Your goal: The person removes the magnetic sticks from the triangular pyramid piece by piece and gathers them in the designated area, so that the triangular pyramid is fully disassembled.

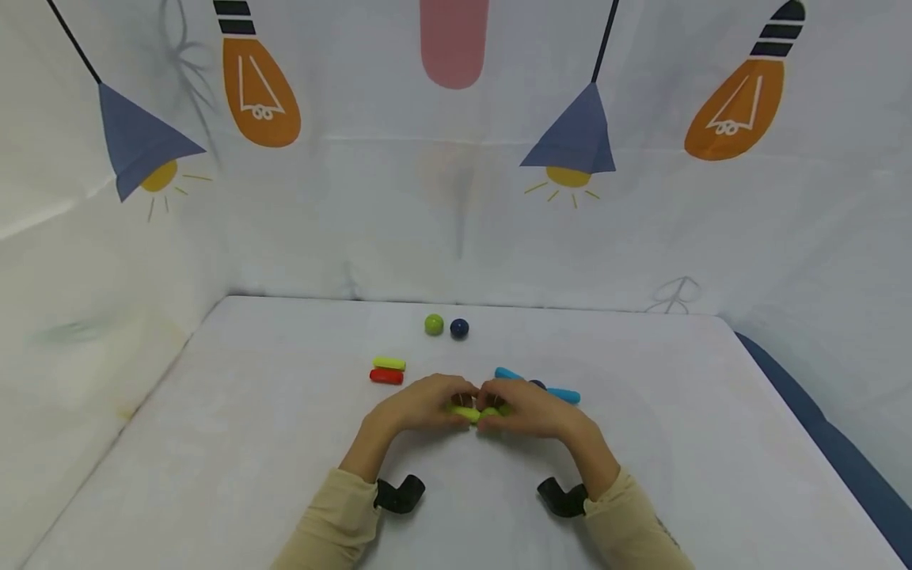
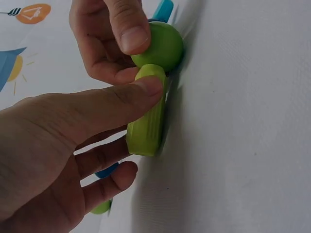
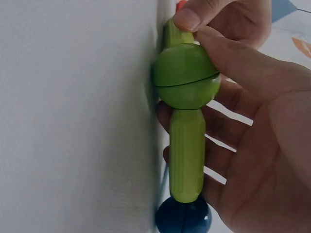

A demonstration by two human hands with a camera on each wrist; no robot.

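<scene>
At the centre of the work we find a green ball with a green rod on either side: one green rod running toward the left hand, and a second green rod ending at a dark blue ball. The right wrist view alone shows this full chain pressed against the white table; the left wrist view shows only the green ball and the first rod, while the head view reveals merely a yellow-green sliver between the fingers. We see the left hand pinching the first rod with thumb on top, and the right hand gripping the green ball between thumb and fingers. Both hands meet knuckle to knuckle at the table's middle, near its front. Only the head view shows the surroundings: a blue rod just behind the right hand, a yellow rod and red rod side by side behind the left hand, and two loose balls, green and navy, farther back.
</scene>
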